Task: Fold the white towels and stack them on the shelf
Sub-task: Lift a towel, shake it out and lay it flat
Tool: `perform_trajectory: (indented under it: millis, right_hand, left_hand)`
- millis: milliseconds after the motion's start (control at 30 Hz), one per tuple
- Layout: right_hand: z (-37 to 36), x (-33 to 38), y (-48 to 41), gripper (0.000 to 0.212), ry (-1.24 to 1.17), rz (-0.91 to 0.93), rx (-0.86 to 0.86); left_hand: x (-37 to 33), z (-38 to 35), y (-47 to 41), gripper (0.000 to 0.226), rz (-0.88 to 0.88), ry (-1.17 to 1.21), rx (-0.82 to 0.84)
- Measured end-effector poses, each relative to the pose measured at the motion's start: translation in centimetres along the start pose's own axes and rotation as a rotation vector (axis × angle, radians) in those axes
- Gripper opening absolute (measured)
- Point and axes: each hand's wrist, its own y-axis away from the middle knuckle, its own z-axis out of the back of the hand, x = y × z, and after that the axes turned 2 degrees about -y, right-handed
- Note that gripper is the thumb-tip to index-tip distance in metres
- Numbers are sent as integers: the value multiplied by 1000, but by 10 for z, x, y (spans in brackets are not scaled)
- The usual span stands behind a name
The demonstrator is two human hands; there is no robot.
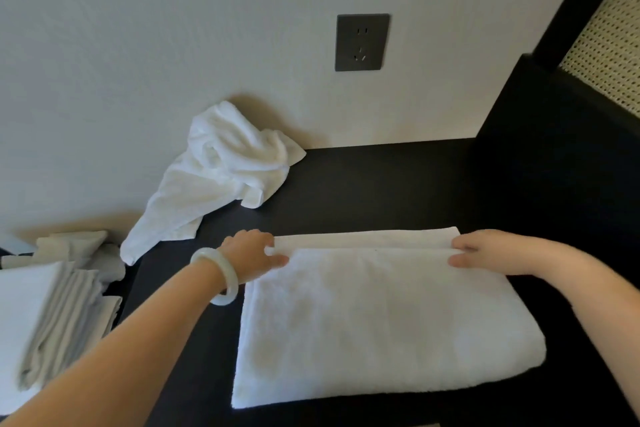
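Folded towel (381, 315) flat on dark tabletop (381, 184), centre-right, upper layer short of far edge. Left hand (251, 253) pinches upper layer's far-left corner; pale bangle (221, 276) on wrist. Right hand (485, 251) pinches far-right corner, thumb on top. Crumpled towel (221, 170) behind-left, against wall. Towel pile (52, 315) lower left, blurred. Socket (361, 42) on wall above.

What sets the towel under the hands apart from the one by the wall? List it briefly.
Shape: the folded towel is a flat rectangle; the crumpled towel is a bunched heap.
Handling: the left hand and right hand pinch the folded towel's far edge; no hand touches the crumpled towel.
Place: the folded towel lies nearest; the crumpled towel leans against the wall.
Both are white.
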Motion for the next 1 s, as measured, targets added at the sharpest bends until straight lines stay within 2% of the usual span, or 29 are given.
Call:
perform_trajectory:
  millis: [100, 133, 200, 267, 367, 467, 533, 667, 767, 833, 867, 900, 967, 1000]
  right_hand:
    - [18, -13, 18, 8, -263, 71, 123]
    - [25, -14, 21, 5, -367, 98, 143]
    - [29, -10, 14, 8, -554, 123, 46]
    - [16, -3, -7, 12, -658, 55, -138]
    - [-17, 1, -35, 16, -711, -98, -353]
    - [-36, -11, -44, 18, -848, -167, -481]
    - [-43, -16, -44, 19, -863, -135, -568]
    - [-49, -11, -42, 23, -830, 66, -829]
    - [-56, -7, -52, 27, -795, 34, -851]
    - [-61, -4, -56, 28, -681, -74, -835]
    - [-61, 0, -53, 32, -566, -119, -865]
    - [-61, 7, -47, 35, -430, -141, -925]
    - [-67, 29, -33, 38, -227, -19, -1079]
    - [-74, 46, -26, 39, -189, 106, -1075]
  left_hand:
    - [22, 20, 14, 20, -111, 716, 241]
    - [28, 26, 17, 20, -127, 900, 263]
    - [34, 29, 12, 21, -80, 1034, 172]
    - [30, 15, 0, 21, 53, 989, 18]
    - [23, -18, -15, 14, 234, 759, -183]
    - [20, -39, -13, 11, 258, 693, -343]
    - [17, -45, -10, 13, 249, 704, -424]
    - [6, -54, -6, 18, 248, 736, -522]
    - [4, -52, -3, 18, 251, 741, -527]
    - [-1, -47, -1, 11, 263, 739, -493]
    - [-5, -46, 2, 13, 267, 673, -501]
    - [-11, -46, 5, 24, 244, 523, -550]
    - [-31, -50, 13, 44, 75, 205, -710]
    - [-46, -53, 16, 48, -46, 112, -742]
